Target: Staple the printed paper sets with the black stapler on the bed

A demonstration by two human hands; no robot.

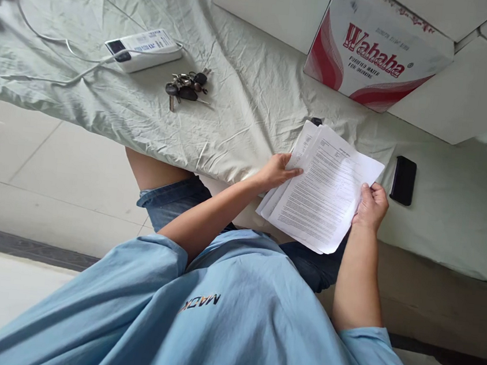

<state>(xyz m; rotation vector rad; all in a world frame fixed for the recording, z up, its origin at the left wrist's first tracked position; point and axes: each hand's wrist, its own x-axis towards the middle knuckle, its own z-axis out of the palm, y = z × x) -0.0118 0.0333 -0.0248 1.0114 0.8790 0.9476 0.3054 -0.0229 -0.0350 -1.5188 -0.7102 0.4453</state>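
Observation:
A small stack of printed sheets of paper (320,196) is held up over my lap, close to the edge of the cloth-covered table. My left hand (278,171) grips its left edge, with the thumb on top and the fingers underneath. On the opposite side my right hand (371,205) pinches the right edge near the upper corner. The sheets are slightly fanned, so the lower ones stick out on the left. A small dark object (316,121) shows just behind the top of the papers, mostly hidden.
On the pale green cloth (244,90) lie a white power bank (146,50) with a white cable (53,40), a bunch of keys (188,88), and a black phone (403,180) right of the papers. A Wahaha water carton (374,51) stands at the back beside white boxes (462,89).

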